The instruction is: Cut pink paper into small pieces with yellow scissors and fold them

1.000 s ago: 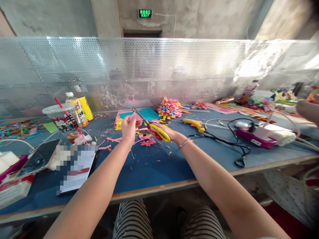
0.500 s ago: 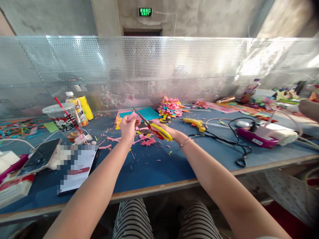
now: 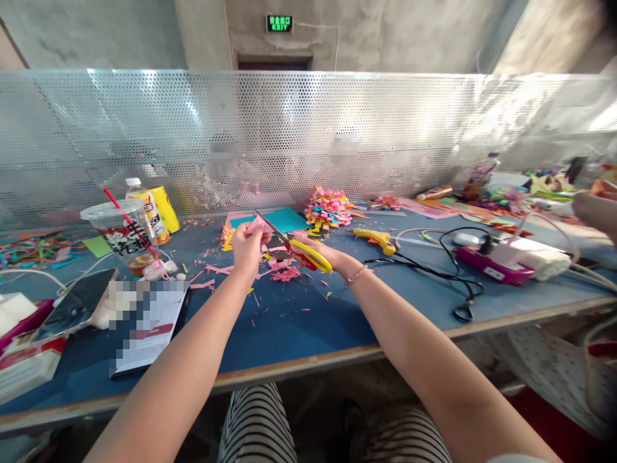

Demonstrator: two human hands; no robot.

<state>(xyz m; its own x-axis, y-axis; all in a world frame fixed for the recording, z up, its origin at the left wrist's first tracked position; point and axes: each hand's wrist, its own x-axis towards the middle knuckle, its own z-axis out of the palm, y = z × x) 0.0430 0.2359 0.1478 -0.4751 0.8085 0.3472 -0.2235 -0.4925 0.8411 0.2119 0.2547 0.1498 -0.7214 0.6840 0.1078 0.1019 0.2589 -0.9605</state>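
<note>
Left hand pinches seemingly one pink paper; right hand grips one pair of scissors.

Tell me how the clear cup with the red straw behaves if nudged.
The clear cup may tip easily, since it narrows toward its base. It is probably light: only a little brown drink shows, near the bottom. The red straw, jutting above the rim, could snag.

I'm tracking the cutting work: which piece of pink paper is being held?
The small pink piece pinched in the left hand, beside the scissors; other pink scraps lie on the tabletop.
</note>
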